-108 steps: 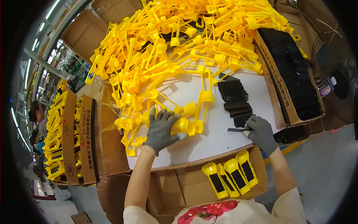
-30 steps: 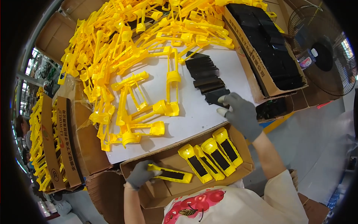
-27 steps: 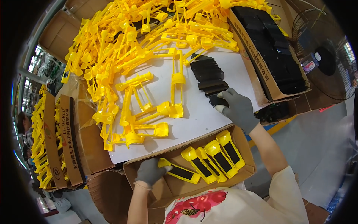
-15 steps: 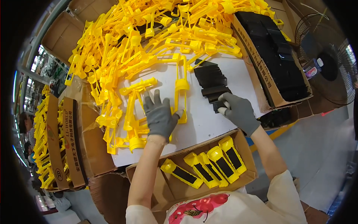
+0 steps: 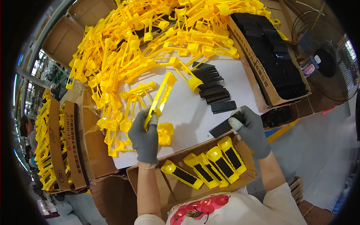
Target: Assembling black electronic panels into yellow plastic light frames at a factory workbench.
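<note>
My left hand (image 5: 144, 138), in a grey glove, is closed around a long yellow plastic frame (image 5: 163, 92) that slants up off the white tabletop. Beside that hand is a boxy yellow end (image 5: 165, 134); whether it belongs to the held frame I cannot tell. My right hand (image 5: 252, 131), gloved too, pinches a thin black rectangular panel (image 5: 221, 128) between thumb and fingers, just above the table's near edge. Farther back lies a fanned row of black panels (image 5: 212, 87), with a single loose panel (image 5: 224, 107) at its near end.
Yellow frames (image 5: 112, 56) lie heaped along the back and left. A carton of black panels (image 5: 277, 86) stands at the right, near a fan (image 5: 326, 56) and a bottle (image 5: 310, 67). Below the table edge, an open carton (image 5: 150, 183) holds several yellow frames fitted with black panels (image 5: 225, 165).
My left hand has taken up a yellow frame and tilted it, drawing back toward me. The right hand has pulled a black panel off the row, moving nearer and rightward.
</note>
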### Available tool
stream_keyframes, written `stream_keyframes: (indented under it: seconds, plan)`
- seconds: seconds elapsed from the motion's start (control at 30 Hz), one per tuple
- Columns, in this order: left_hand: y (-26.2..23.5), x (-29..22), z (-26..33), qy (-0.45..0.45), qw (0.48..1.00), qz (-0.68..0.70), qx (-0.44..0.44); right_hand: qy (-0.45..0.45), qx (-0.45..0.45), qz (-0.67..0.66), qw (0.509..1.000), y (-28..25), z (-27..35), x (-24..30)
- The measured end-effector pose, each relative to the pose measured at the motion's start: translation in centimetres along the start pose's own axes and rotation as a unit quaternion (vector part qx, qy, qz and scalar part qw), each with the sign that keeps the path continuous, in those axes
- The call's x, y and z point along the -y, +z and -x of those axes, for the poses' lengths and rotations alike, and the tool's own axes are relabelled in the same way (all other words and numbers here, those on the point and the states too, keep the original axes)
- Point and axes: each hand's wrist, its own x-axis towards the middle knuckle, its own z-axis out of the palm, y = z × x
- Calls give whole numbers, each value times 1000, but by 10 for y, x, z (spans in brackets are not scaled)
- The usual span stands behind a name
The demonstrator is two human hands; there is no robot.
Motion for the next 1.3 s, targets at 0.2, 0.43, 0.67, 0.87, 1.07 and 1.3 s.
stream_keyframes:
  seconds: [0.2,0.43,0.67,0.87,1.07,1.3]
  plan:
    - [-36,-10,46,-124,975,135,126,175,117,-172,962,11,17,42]
    - [-44,-26,92,-246,898,314,187,119,195,-125,965,40,35,38]
    - [-38,-22,103,-308,856,378,172,54,140,14,989,50,49,31]
    - [-32,-21,107,-332,837,402,166,44,110,68,991,59,52,29]
    - [-33,-31,110,-351,877,268,187,-24,105,270,957,55,67,15]
    - [-62,-11,119,-333,864,289,244,23,105,77,991,58,69,22]
